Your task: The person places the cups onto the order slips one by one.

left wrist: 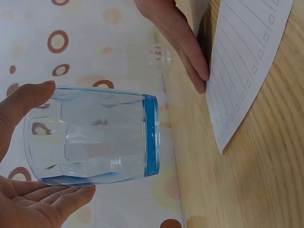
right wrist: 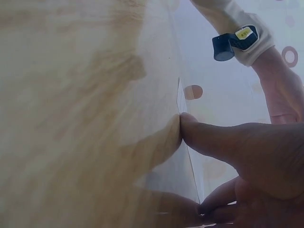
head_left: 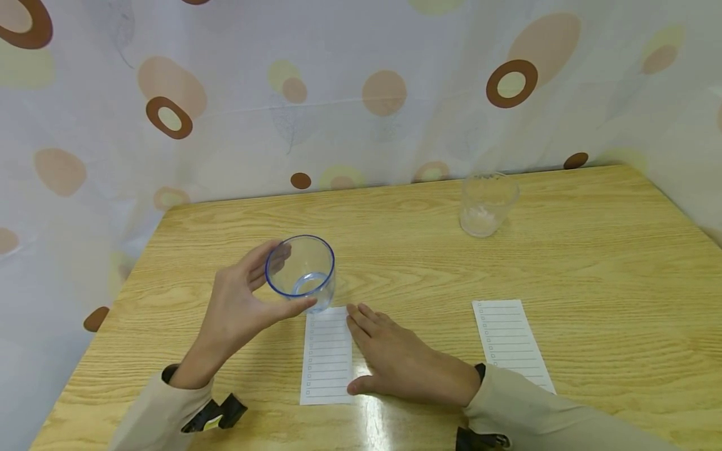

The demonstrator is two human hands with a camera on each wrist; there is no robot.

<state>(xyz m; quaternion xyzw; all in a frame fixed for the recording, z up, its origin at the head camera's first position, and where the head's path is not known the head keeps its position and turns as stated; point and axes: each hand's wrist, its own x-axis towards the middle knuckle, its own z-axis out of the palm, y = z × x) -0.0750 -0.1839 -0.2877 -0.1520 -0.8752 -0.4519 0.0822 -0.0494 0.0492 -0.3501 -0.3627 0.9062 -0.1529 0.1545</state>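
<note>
My left hand [head_left: 237, 304] grips a clear blue-tinted drinking glass [head_left: 324, 294] between thumb and fingers, near its rim. In the left wrist view the glass [left wrist: 104, 137] hangs above the table, its thick blue base away from the palm. Below and beyond it lies a narrow lined paper slip [head_left: 326, 357] with a column of checkboxes. My right hand [head_left: 395, 357] rests at the slip's right edge, fingers extended and thumb apart. In the right wrist view its thumb [right wrist: 213, 137] and fingertips touch along the edge of the paper.
A second lined slip [head_left: 510, 335] lies to the right, partly covered by my right sleeve [head_left: 541, 401]. Farther back stands another clear glass [head_left: 487, 207]. The wooden table [head_left: 609, 263] meets a patterned curtain [head_left: 338, 94] at its back edge.
</note>
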